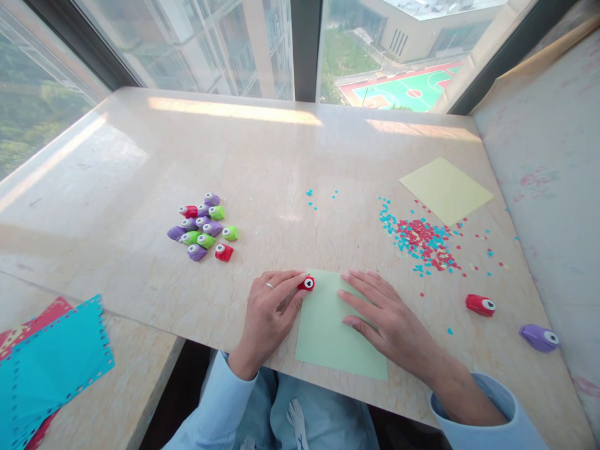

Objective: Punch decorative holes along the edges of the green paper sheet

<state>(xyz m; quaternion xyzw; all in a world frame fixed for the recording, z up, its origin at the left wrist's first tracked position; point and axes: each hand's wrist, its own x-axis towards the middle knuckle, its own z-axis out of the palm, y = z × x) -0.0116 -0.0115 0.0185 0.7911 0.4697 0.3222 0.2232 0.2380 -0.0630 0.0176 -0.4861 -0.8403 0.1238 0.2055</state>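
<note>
From the head view, a small red punch point(306, 284) is pinched by the left hand point(269, 312) at the green paper's point(335, 331) top-left corner; the right hand point(384, 315) lies flat, fingers spread, on it. The green sheet looks unpunched, while confetti point(422, 240) and punched sheets point(51, 356) suggest earlier sheets are done.

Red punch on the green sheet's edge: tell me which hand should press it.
Left. The left hand already pinches the red punch at the green sheet corner; the right hand lies flat on the sheet.

Your left hand point(269, 312) was curled, fingertips pinched together; your right hand point(384, 315) lay flat, palm down, fingers spread.
</note>
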